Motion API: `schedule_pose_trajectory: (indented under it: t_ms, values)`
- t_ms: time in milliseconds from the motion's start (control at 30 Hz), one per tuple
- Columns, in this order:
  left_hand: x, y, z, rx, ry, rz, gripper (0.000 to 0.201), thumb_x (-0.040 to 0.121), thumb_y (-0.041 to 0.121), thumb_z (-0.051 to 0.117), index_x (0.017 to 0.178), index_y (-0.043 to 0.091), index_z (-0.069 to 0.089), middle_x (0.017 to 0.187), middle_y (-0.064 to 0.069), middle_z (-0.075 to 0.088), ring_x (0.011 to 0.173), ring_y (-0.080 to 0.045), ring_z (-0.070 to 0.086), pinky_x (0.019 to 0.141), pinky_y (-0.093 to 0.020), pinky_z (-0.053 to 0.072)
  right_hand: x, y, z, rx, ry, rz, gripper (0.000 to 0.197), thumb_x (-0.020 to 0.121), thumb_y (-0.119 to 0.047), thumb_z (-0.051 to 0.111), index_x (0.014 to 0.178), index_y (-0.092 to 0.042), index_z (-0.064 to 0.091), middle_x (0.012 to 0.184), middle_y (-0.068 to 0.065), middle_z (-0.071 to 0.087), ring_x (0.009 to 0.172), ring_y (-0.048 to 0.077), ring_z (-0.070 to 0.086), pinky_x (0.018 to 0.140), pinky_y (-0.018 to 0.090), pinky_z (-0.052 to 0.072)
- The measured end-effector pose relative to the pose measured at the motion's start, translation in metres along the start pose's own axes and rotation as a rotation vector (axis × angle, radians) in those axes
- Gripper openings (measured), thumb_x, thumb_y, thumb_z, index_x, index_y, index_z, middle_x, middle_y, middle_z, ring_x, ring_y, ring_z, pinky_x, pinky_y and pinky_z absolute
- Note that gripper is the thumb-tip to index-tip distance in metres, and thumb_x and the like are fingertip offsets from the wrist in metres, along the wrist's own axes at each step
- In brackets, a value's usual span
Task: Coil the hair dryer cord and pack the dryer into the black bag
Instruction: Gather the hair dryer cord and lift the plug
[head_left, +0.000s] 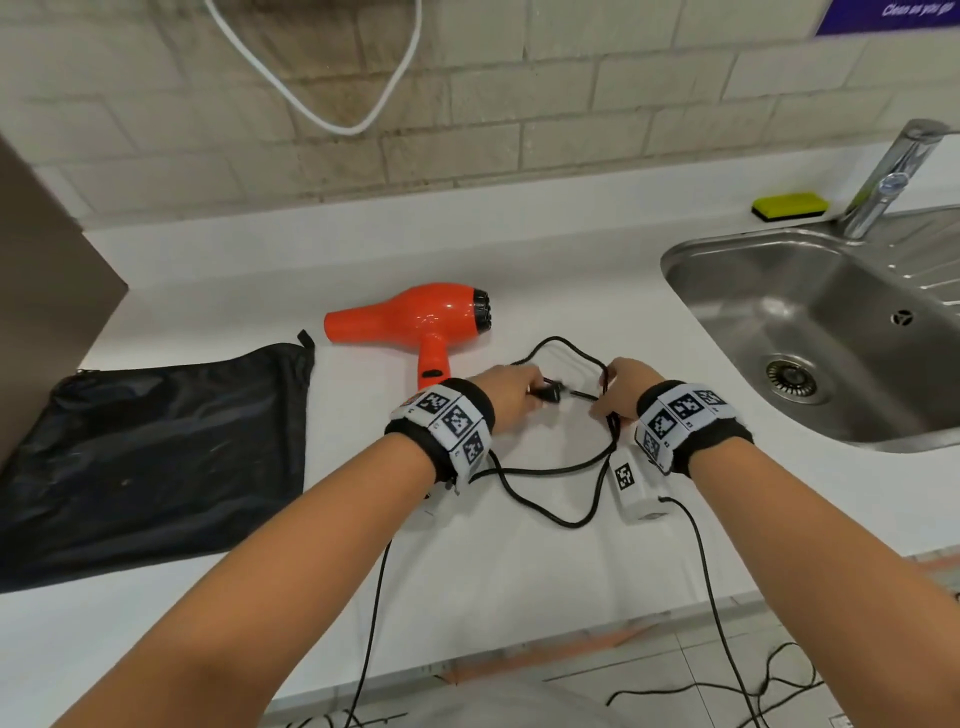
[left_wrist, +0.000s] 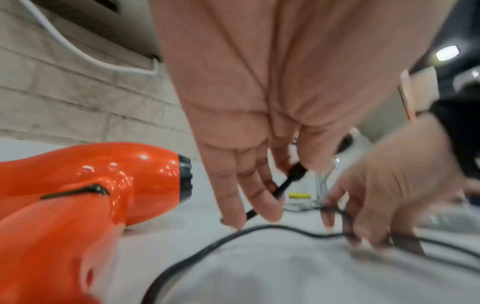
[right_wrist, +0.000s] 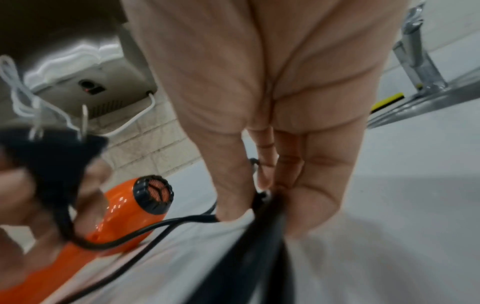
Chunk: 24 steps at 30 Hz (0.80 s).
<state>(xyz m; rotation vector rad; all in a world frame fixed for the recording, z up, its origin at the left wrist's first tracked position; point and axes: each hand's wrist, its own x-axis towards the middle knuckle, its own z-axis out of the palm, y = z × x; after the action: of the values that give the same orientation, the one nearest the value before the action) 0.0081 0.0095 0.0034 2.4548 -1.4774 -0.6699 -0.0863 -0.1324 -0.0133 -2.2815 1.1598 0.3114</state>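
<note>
An orange hair dryer (head_left: 421, 319) lies on the white counter (head_left: 519, 270), nozzle to the left, handle toward me. Its black cord (head_left: 558, 470) loops loosely across the counter in front of it. My left hand (head_left: 511, 392) pinches the black plug (head_left: 548, 392) between thumb and fingers, just right of the dryer's handle; the plug (left_wrist: 296, 171) shows in the left wrist view. My right hand (head_left: 621, 387) grips several strands of the cord (right_wrist: 262, 207) gathered together. The black bag (head_left: 156, 457) lies flat on the counter at the left.
A steel sink (head_left: 810, 332) with a tap (head_left: 893, 176) is set into the counter at the right, a yellow sponge (head_left: 789, 205) behind it. A dark cabinet side (head_left: 47, 291) rises at the far left. Thin sensor cables (head_left: 717, 597) hang off the counter's front edge.
</note>
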Motion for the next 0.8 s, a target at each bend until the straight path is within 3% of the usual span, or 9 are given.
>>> schedule_pose_trajectory:
  t_ms: [67, 133, 200, 267, 333, 400, 500, 667, 800]
  values:
    - [-0.008, -0.002, -0.014, -0.172, 0.187, 0.012, 0.028, 0.097, 0.021, 0.038, 0.12, 0.006, 0.044, 0.106, -0.015, 0.06, 0.086, -0.023, 0.053, 0.072, -0.029, 0.038, -0.001, 0.005, -0.003, 0.048, -0.05, 0.007, 0.044, 0.074, -0.016, 0.074, 0.111, 0.002, 0.058, 0.099, 0.016, 0.062, 0.095, 0.031, 0.062, 0.094, 0.04, 0.05]
    - [-0.016, -0.006, -0.022, -0.356, 0.37, 0.055, 0.026, 0.098, 0.017, 0.035, 0.117, 0.003, 0.044, 0.1, -0.014, 0.062, 0.086, -0.026, 0.058, 0.074, -0.033, 0.043, -0.002, 0.011, -0.005, 0.074, -0.086, 0.012, 0.042, 0.074, -0.02, 0.075, 0.107, 0.002, 0.063, 0.089, 0.013, 0.061, 0.084, 0.026, 0.059, 0.093, 0.038, 0.051]
    - [-0.026, -0.01, -0.028, -0.589, 0.556, 0.105, 0.02, 0.097, 0.01, 0.033, 0.111, 0.003, 0.045, 0.092, -0.006, 0.061, 0.08, -0.023, 0.059, 0.075, -0.032, 0.047, -0.007, 0.014, -0.009, 0.085, -0.105, 0.005, 0.035, 0.077, -0.026, 0.072, 0.099, 0.001, 0.066, 0.075, 0.009, 0.06, 0.068, 0.022, 0.055, 0.076, 0.031, 0.052]
    - [-0.036, -0.013, -0.034, -0.782, 0.72, 0.131, 0.016, 0.098, 0.007, 0.031, 0.103, 0.01, 0.046, 0.085, 0.003, 0.057, 0.071, -0.014, 0.057, 0.07, -0.025, 0.048, -0.014, 0.016, -0.014, 0.088, -0.114, 0.007, 0.025, 0.081, -0.03, 0.066, 0.088, -0.006, 0.066, 0.062, 0.004, 0.052, 0.052, 0.017, 0.045, 0.056, 0.024, 0.042]
    - [-0.046, -0.016, -0.041, -0.953, 0.812, 0.149, 0.02, 0.099, 0.008, 0.029, 0.094, 0.019, 0.045, 0.082, 0.005, 0.056, 0.065, -0.006, 0.058, 0.064, -0.02, 0.05, -0.018, 0.018, -0.019, 0.12, -0.118, 0.039, 0.018, 0.085, -0.028, 0.062, 0.086, -0.01, 0.063, 0.059, 0.004, 0.048, 0.047, 0.016, 0.038, 0.05, 0.021, 0.035]
    - [-0.057, -0.018, -0.048, -1.136, 0.81, 0.17, 0.025, 0.1, 0.008, 0.027, 0.089, 0.022, 0.045, 0.08, 0.0, 0.056, 0.055, -0.001, 0.057, 0.058, -0.017, 0.05, -0.016, 0.02, -0.022, 0.17, -0.116, 0.069, 0.018, 0.087, -0.023, 0.057, 0.094, -0.007, 0.063, 0.059, 0.006, 0.048, 0.046, 0.017, 0.037, 0.051, 0.023, 0.035]
    - [-0.068, -0.017, -0.048, -1.237, 0.675, 0.169, 0.027, 0.1, 0.009, 0.025, 0.086, 0.018, 0.047, 0.078, -0.004, 0.055, 0.05, -0.002, 0.055, 0.059, -0.018, 0.052, -0.012, 0.018, -0.025, 0.328, -0.033, 0.064, 0.014, 0.088, -0.014, 0.05, 0.096, -0.004, 0.059, 0.059, 0.008, 0.047, 0.047, 0.019, 0.042, 0.049, 0.026, 0.04]
    - [-0.061, -0.011, -0.024, -1.051, 0.429, 0.051, 0.025, 0.1, 0.011, 0.03, 0.086, 0.022, 0.048, 0.078, -0.001, 0.057, 0.047, 0.001, 0.057, 0.06, -0.021, 0.05, -0.03, -0.008, -0.031, 0.588, 0.172, -0.162, 0.011, 0.091, -0.013, 0.05, 0.083, -0.005, 0.051, 0.062, 0.004, 0.044, 0.048, 0.018, 0.044, 0.04, 0.018, 0.045]
    - [-0.042, 0.005, -0.013, -1.012, 0.336, -0.058, 0.02, 0.098, 0.011, 0.033, 0.088, 0.017, 0.048, 0.076, -0.001, 0.057, 0.05, -0.007, 0.057, 0.06, -0.022, 0.049, -0.055, -0.037, -0.033, 0.766, 0.117, -0.353, 0.007, 0.091, -0.01, 0.051, 0.085, -0.006, 0.052, 0.063, 0.002, 0.041, 0.049, 0.01, 0.043, 0.04, 0.017, 0.049]
